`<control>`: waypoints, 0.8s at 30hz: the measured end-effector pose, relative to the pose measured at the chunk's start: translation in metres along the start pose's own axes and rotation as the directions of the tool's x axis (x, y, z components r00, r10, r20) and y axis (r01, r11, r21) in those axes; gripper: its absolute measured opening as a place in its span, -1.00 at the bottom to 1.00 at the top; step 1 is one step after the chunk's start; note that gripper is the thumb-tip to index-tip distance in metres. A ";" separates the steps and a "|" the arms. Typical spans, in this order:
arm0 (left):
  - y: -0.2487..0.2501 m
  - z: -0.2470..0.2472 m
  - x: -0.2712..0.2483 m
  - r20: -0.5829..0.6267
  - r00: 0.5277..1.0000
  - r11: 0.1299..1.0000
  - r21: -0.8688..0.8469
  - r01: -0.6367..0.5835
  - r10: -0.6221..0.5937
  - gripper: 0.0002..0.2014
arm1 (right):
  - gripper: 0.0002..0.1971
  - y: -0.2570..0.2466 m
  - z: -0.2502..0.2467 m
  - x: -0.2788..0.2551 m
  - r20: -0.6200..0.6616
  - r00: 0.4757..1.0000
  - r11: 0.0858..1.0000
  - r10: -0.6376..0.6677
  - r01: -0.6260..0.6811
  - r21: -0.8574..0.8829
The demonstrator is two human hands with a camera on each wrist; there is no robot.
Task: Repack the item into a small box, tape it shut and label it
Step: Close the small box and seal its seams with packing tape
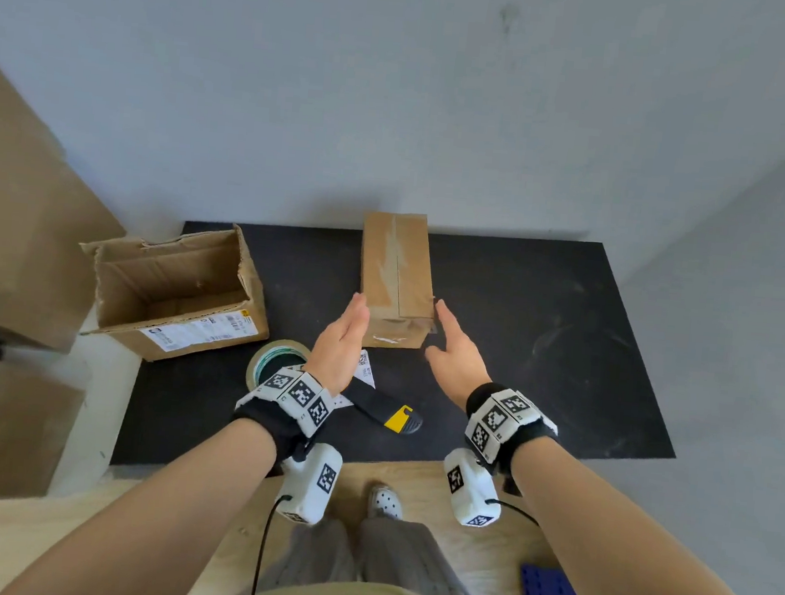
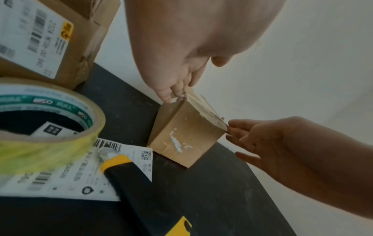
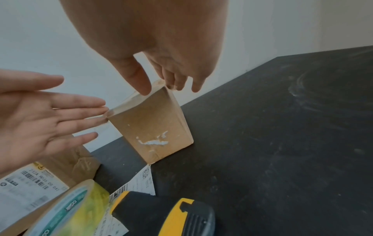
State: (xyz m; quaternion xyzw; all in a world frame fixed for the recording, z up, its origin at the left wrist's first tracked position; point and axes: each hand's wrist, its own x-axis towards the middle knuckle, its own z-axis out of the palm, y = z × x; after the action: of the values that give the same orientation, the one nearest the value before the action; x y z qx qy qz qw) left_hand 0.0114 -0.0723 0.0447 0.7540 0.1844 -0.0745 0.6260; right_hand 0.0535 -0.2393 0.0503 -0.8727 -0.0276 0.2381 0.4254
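Note:
A small brown box (image 1: pixel 398 269) stands closed on the black mat (image 1: pixel 542 358), with clear tape along its top seam. My left hand (image 1: pixel 356 313) is open, its straight fingertips (image 2: pixel 171 94) touching the box's near left top corner. My right hand (image 1: pixel 447 333) is open too, fingers (image 3: pixel 177 83) and thumb spread at the near right top corner. From the right wrist view the box (image 3: pixel 153 124) shows a torn white patch on its front. A white shipping label (image 1: pixel 367 373) lies on the mat just before the box.
A tape roll (image 1: pixel 276 358) sits left of my left wrist, and a black and yellow utility knife (image 1: pixel 390 411) lies across the label. A larger open carton (image 1: pixel 178 288) stands at the mat's left edge. More cartons (image 1: pixel 19 198) are stacked at far left.

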 end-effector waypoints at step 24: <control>-0.017 -0.033 0.023 -0.134 0.982 0.924 0.376 -0.072 0.131 -0.68 | -0.64 0.030 -0.031 0.032 -0.055 0.991 0.973 -0.120 0.106 -0.207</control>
State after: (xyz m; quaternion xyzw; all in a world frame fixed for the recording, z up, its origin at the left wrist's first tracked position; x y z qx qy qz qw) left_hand 0.0221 -0.0335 0.0276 0.8705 0.1762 -0.0157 0.4593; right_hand 0.0911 -0.2731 0.0312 -0.9162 -0.0871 0.1800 0.3474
